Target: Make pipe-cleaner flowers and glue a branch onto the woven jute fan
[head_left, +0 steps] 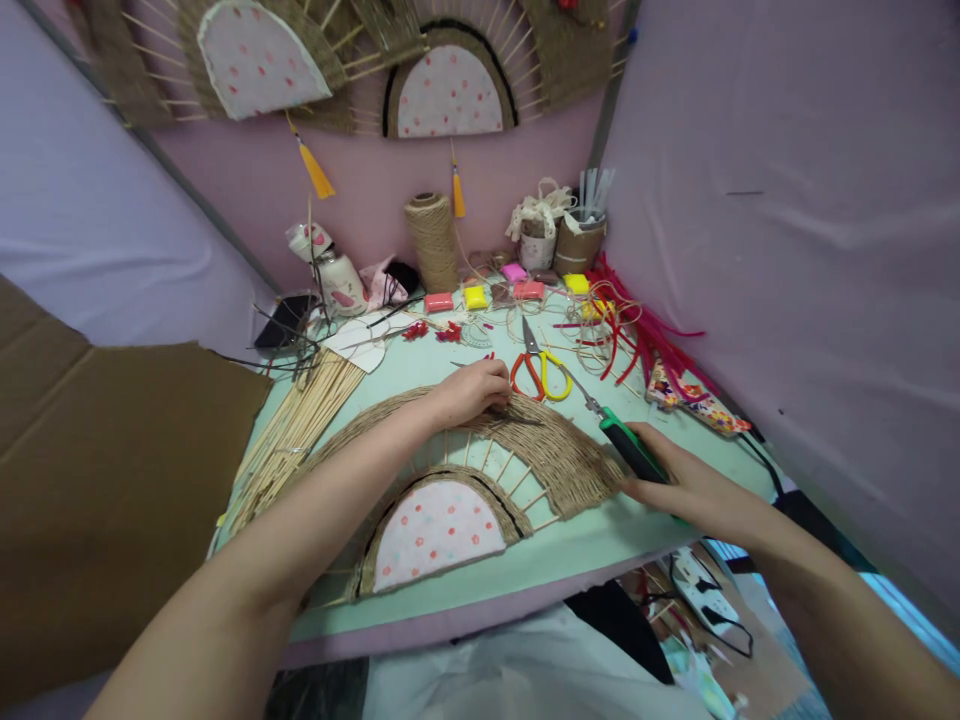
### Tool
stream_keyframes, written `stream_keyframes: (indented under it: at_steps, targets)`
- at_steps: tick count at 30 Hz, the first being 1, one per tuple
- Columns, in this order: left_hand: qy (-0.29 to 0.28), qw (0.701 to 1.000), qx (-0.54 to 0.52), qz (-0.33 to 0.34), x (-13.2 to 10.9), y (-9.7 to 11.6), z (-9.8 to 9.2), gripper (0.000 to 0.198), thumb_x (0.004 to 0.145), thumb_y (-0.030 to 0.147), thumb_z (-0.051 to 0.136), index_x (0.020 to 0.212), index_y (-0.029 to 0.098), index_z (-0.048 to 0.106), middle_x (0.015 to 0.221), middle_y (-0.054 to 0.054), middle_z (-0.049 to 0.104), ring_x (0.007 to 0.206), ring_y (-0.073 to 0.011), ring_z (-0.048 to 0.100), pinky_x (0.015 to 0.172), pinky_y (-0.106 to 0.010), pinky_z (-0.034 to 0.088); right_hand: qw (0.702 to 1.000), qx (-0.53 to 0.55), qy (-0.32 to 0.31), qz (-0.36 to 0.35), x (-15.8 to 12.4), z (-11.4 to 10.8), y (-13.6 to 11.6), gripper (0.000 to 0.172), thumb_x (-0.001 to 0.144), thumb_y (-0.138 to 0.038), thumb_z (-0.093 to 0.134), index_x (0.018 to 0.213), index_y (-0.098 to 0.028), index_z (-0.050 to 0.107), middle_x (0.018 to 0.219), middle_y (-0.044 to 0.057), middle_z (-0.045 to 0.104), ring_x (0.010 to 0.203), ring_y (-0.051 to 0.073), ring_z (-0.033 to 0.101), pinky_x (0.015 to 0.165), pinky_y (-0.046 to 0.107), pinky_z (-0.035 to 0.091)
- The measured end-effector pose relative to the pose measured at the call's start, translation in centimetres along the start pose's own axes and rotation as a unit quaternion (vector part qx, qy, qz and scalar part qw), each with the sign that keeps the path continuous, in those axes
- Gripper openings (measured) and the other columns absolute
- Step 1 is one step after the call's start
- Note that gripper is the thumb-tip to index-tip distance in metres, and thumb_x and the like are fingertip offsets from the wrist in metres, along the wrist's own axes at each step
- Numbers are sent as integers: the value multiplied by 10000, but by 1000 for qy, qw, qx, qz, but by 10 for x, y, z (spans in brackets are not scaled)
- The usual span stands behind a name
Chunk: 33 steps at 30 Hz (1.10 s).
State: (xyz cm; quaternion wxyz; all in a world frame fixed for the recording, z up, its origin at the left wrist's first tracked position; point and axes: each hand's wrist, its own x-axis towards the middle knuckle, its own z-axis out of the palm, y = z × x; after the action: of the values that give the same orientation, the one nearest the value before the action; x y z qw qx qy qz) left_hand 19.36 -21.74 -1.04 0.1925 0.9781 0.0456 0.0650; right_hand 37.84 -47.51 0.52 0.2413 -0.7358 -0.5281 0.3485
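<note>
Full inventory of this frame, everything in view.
woven fan: 1, jute brown, white red-dotted centre, table front
wall fans: at least 2, same colours, back wall
scissors: 1, orange and yellow handles, behind the fan
twine spool: 1, tan, table back
bamboo sticks: 1 bundle, pale, left of fan
small blocks: about 5, pink, red, yellow, back row
loose strips: 1 heap, red, right rear
table: 1, mint green, centre
cardboard: 1, brown, far left
green-handled tool: 1, green, right of fan
left hand: on the fan's upper weave
right hand: grips the green-handled tool
</note>
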Motion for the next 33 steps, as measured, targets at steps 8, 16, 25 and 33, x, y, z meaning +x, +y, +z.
stream_keyframes:
  at_steps: [8,16,25,33]
  targets:
    - [-14,998,32,52,3,3,-2,224,874,185,466,810,156,679,848,-61,598,810,-146,520,766,-246,396,1000,1,3,-5,0,0,2,628,757,-506,539,1266,-158,419,1244,102,568,1133,334,523,924,416,443]
    - [-19,997,71,34,2,3,-4,251,889,200,450,866,175,699,878,-69,617,848,-158,533,786,-260,407,1000,3,-5,0,0,-1,0,634,761,-508,538,1268,-153,407,1236,112,569,1131,334,523,944,427,428]
    - [90,992,57,-74,-36,-11,-28,237,880,199,470,946,179,698,894,-75,638,890,-177,559,826,-304,436,1000,-11,11,-5,-3,-3,0,657,755,-519,541,1286,-151,422,1250,120,568,1140,353,524,936,439,442]
    - [49,994,32,-89,-45,-11,-13,231,875,243,486,974,184,686,958,-70,602,907,-176,562,836,-297,444,1000,-12,12,-12,-2,1,-6,632,755,-480,550,1289,-165,429,1205,98,606,1109,337,554,909,428,472]
